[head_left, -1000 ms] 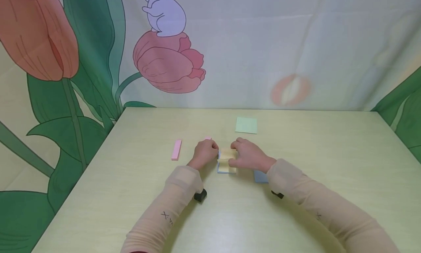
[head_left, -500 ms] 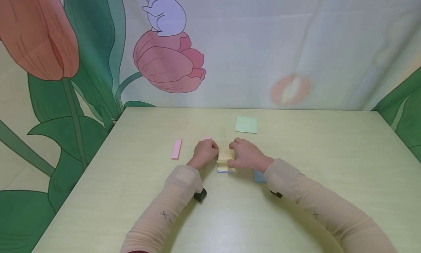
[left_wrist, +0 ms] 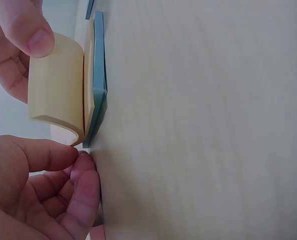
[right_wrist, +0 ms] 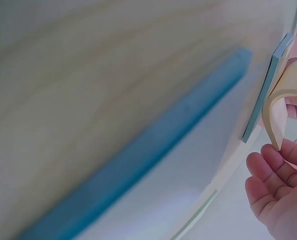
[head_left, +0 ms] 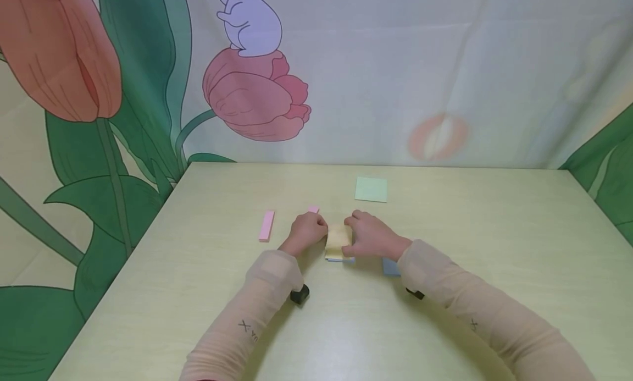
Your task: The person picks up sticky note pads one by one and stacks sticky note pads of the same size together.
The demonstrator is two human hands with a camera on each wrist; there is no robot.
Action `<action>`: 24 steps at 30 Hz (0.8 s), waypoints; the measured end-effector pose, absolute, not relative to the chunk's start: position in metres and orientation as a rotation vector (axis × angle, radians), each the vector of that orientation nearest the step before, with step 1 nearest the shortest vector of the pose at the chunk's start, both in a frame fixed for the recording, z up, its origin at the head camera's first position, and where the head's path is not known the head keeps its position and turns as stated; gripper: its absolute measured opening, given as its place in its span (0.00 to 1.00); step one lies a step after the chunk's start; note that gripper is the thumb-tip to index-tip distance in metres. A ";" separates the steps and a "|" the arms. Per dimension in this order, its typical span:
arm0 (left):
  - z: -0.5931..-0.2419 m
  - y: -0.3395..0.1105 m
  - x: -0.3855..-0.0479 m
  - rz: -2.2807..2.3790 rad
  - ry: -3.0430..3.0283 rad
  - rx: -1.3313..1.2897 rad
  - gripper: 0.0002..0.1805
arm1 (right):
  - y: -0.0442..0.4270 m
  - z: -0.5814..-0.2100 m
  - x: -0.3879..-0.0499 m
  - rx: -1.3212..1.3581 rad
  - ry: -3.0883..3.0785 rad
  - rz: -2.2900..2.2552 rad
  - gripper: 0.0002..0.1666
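A yellow sticky note pad (head_left: 338,239) is bent into a curve above the table. My right hand (head_left: 373,235) grips its right side, with the thumb on the face in the left wrist view. At the left edge is my left hand (head_left: 307,231), its thumb and index finger (left_wrist: 53,155) pinching at the pad's lower corner. Beneath the bent sheets, a flat cream layer (left_wrist: 89,75) lies on a blue sticky note pad (left_wrist: 99,55), which rests on the table. In the right wrist view the curved yellow pad (right_wrist: 273,112) meets my right fingertips (right_wrist: 271,152).
A second blue pad (head_left: 391,266) lies by my right wrist, partly covered by the sleeve. Behind the hands is a pale green pad (head_left: 371,189). To the left are a narrow pink pad (head_left: 266,226) and another pink piece (head_left: 314,209), mostly hidden by my left hand.
The yellow sheets' near edge has come down toward me, covering the gap and most of the blue pad under it. My right hand has shifted slightly left; the left hand stays nearly still.
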State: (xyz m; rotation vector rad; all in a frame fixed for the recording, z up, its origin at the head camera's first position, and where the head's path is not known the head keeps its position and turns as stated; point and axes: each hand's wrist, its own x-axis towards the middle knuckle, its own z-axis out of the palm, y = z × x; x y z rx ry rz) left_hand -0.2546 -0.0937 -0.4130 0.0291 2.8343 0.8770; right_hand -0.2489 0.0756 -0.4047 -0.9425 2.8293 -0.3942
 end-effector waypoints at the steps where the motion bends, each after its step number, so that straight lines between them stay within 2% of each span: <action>1: -0.413 -0.094 -0.255 0.880 2.834 0.031 0.08 | 0.076 -0.405 -0.249 -0.947 2.828 -0.386 0.37; 17: -0.413 -0.094 -0.253 0.867 2.848 0.036 0.08 | 0.075 -0.405 -0.250 -1.007 2.830 -0.230 0.39; 24: -0.412 -0.095 -0.252 0.872 2.828 0.043 0.09 | 0.075 -0.407 -0.251 -0.983 2.823 -0.155 0.43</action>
